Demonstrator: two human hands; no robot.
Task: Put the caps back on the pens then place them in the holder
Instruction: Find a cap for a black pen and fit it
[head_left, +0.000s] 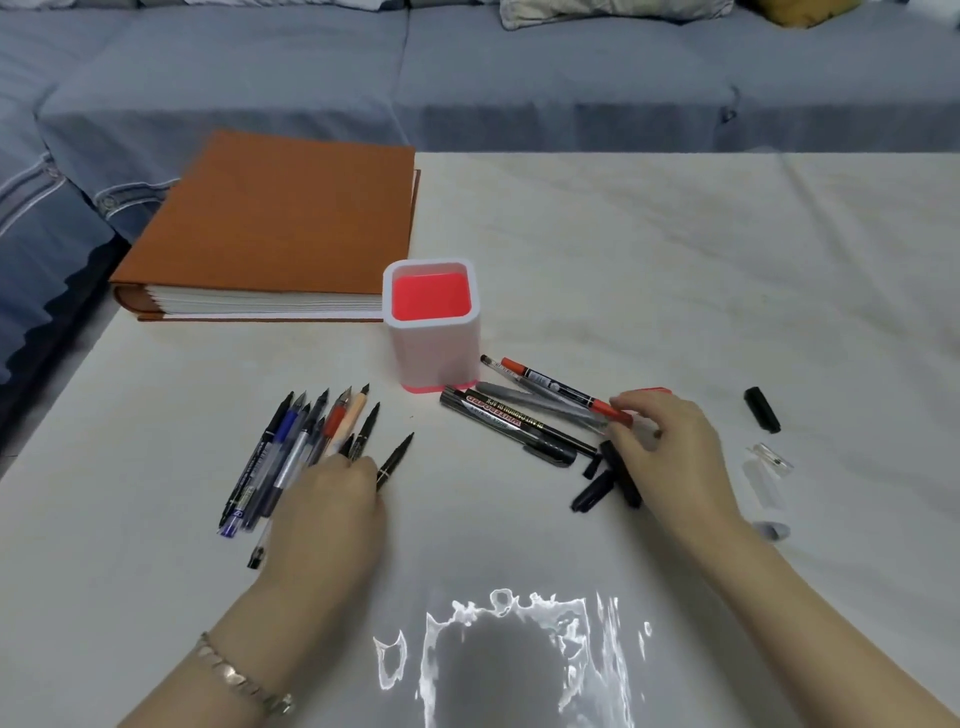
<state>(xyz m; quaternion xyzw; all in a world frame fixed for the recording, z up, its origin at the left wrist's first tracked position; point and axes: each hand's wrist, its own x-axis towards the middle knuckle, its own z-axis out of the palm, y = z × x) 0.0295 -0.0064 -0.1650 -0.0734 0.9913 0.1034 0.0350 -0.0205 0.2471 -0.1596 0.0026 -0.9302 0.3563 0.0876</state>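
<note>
Holder (435, 358): upright on the tabletop (675, 260), white outside, red inside.
Left grip (332, 512): over fanned uncapped pens (291, 447).
Right grip (670, 441): fingers curled on the red-tipped marker (563, 388) beside the holder.
Black caps (605, 483): touching the right grip.

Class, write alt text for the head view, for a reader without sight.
Two hands over a white table: the left hand covers a fan of uncapped pens, the right hand touches a red marker near an empty pink holder.

A black marker (511, 422) is showing a band of red lettering, upside down to the viewer, reading "WHITEBOARD". Print on the red-ended pen (550, 385) and the uncapped pens (260, 467) is appearing too blurred to read.
</note>
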